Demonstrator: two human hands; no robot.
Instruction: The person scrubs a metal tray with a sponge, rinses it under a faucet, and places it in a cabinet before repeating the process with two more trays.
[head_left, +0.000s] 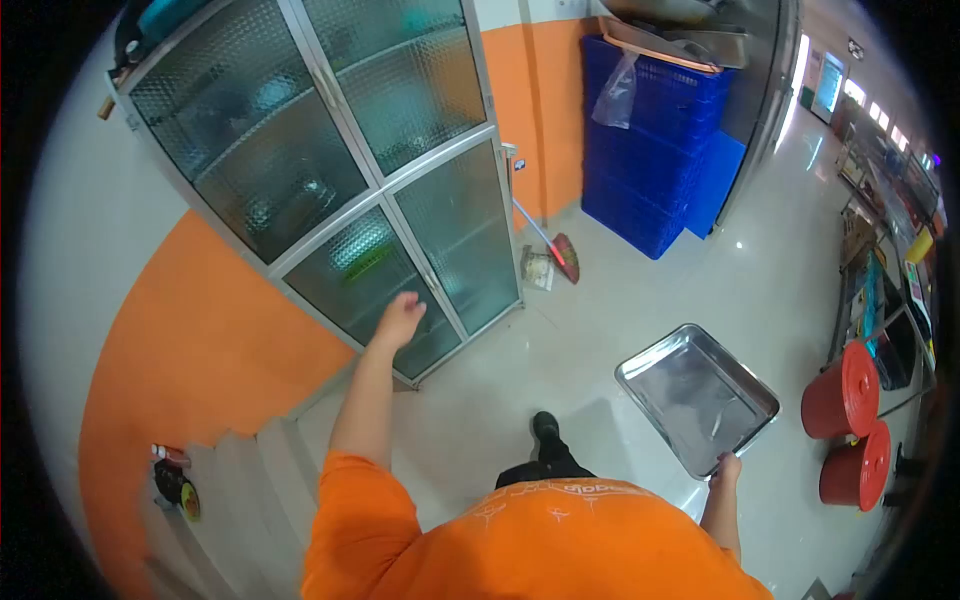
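Observation:
My left hand (403, 318) is raised in front of the lower doors of a metal cabinet (385, 190) with textured glass panes. Its fingers are loosely bent and slightly apart, and I see nothing in them. A little up and right of this hand is the door handle (432, 282); the two look apart. On the right side, my right hand (728, 468) grips the near corner of a shallow rectangular steel tray (698, 400). The tray hangs above the floor with its inside facing up, and nothing lies in it. All the cabinet doors look closed, with blurred dishes behind the glass.
Stacked blue crates (650, 150) stand by the orange wall, topped with pans. A broom (562, 255) and a dustpan (538, 268) rest beside the cabinet. Two red lidded buckets (842, 395) are at the right. Steps (250, 490) with small items lie at the lower left.

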